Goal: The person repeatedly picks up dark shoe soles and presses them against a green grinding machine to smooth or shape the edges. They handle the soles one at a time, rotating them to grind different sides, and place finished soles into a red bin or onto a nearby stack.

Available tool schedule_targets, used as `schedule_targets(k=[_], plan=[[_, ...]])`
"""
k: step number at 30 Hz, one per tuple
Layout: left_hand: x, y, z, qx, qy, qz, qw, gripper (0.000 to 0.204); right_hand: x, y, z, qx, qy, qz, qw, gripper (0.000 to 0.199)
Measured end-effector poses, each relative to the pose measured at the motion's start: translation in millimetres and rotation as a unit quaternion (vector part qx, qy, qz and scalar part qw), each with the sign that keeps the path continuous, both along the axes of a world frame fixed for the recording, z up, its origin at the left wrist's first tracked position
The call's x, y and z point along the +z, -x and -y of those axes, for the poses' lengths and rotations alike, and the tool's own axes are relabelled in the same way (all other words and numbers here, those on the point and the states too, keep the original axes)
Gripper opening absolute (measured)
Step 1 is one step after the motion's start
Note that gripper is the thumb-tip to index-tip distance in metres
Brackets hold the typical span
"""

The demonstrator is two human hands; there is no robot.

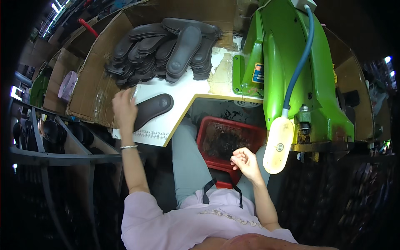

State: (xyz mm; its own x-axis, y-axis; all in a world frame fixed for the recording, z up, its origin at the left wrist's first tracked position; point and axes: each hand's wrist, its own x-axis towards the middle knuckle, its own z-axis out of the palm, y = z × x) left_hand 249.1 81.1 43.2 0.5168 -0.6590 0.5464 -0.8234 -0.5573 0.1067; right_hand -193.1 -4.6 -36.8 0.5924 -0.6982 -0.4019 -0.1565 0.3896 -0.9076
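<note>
My left hand [123, 107] is at the left of the white work surface [183, 88], by the cardboard edge, its fingers partly bent and a little apart. Right beside it lies a single dark grey shoe sole [154, 109], tilted on the board; whether the hand touches it I cannot tell. Just beyond is a heap of similar dark soles [183, 52] with ragged edges. My right hand [246, 163] hovers above my lap near the red bin [202, 135], fingers curled in toward the thumb, with nothing visible in them.
A large green machine [283, 62] stands at the right, with a blue flexible-neck lamp [278, 146] lit in front of it. Cardboard walls [93, 83] surround the soles. A ruler strip [150, 134] runs along the board's near edge. Metal racks [66, 158] stand at the left.
</note>
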Motion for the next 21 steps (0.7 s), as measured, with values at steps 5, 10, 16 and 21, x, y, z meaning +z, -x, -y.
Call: schedule_targets(k=[5, 10, 16, 21], plan=[[-48, 81, 161, -0.183, 0.052, -0.314, 0.93, 0.055, 1, 2, -7, -0.007, -0.017, -0.001, 1.0, 0.016], [-59, 109, 257, 0.031, 0.017, -0.168, 0.985, 0.088, 1, 26, -13, -0.055, -0.008, -0.004, 0.998, 0.013], [-16, 97, 236, -0.056, 0.163, -0.169, 0.97, 0.05, -14, 53, -17, -0.104, -0.039, 0.001, 0.994, 0.014], [37, 126, 111, -0.198, 0.3, -0.232, 0.904, 0.057, -21, 50, -18, -0.113, -0.053, 0.034, 0.992, 0.011]])
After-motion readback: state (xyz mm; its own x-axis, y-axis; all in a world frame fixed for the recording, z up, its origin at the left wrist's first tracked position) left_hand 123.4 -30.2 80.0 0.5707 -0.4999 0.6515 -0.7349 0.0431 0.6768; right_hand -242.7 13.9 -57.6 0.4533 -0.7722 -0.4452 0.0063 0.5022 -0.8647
